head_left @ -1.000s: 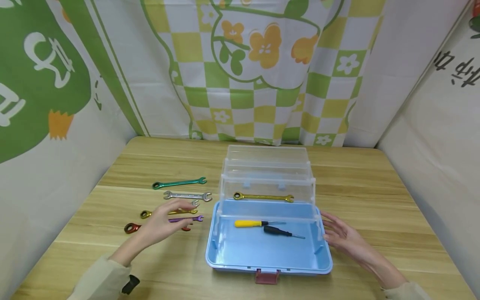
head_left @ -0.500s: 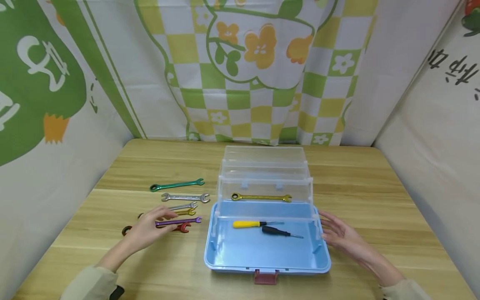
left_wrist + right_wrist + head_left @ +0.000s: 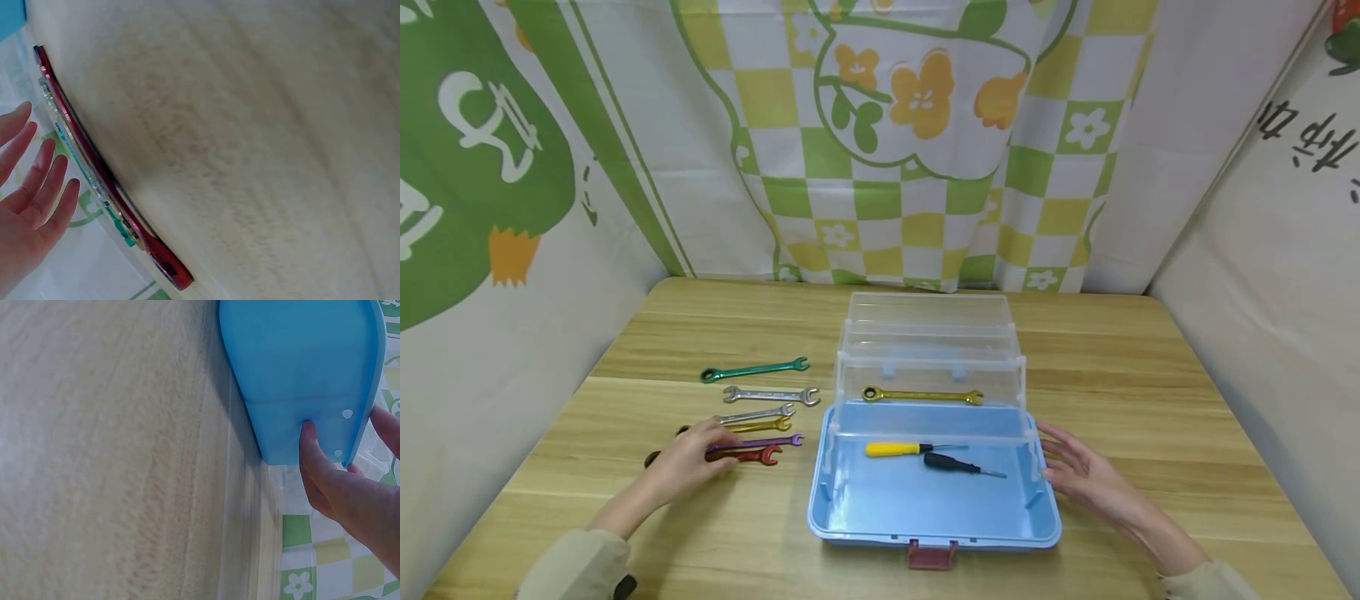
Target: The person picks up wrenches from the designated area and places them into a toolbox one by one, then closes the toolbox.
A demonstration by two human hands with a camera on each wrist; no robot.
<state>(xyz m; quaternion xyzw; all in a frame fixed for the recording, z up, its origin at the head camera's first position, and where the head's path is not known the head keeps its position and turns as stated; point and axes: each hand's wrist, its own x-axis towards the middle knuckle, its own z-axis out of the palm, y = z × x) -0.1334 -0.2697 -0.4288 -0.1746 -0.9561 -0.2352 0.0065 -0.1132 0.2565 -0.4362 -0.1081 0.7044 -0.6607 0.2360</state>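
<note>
My left hand (image 3: 688, 458) reaches low over a row of wrenches, covering parts of several of them. Its fingers look spread and relaxed in the left wrist view. Closest to it are a red wrench (image 3: 767, 456) and a purple wrench (image 3: 767, 442); a gold wrench (image 3: 767, 426) and a small silver wrench (image 3: 767, 413) lie just beyond. At the right side of a blue toolbox (image 3: 925, 521), my right hand (image 3: 1093, 479) rests with relaxed fingers. The thumb (image 3: 307, 434) touches the outer wall, and a finger is at the rim.
Farther back lie a double-ended silver wrench (image 3: 771, 396) and a green wrench (image 3: 756, 370). The toolbox holds a yellow screwdriver (image 3: 891, 449) and a black screwdriver (image 3: 951, 462). Another gold wrench (image 3: 925, 395) sits in its raised clear tray (image 3: 932, 367). A red latch (image 3: 932, 555) hangs in front.
My left hand has moved back toward me and left across the wrenches, uncovering more of the small silver, gold and purple ones. My right hand stays at the toolbox.
</note>
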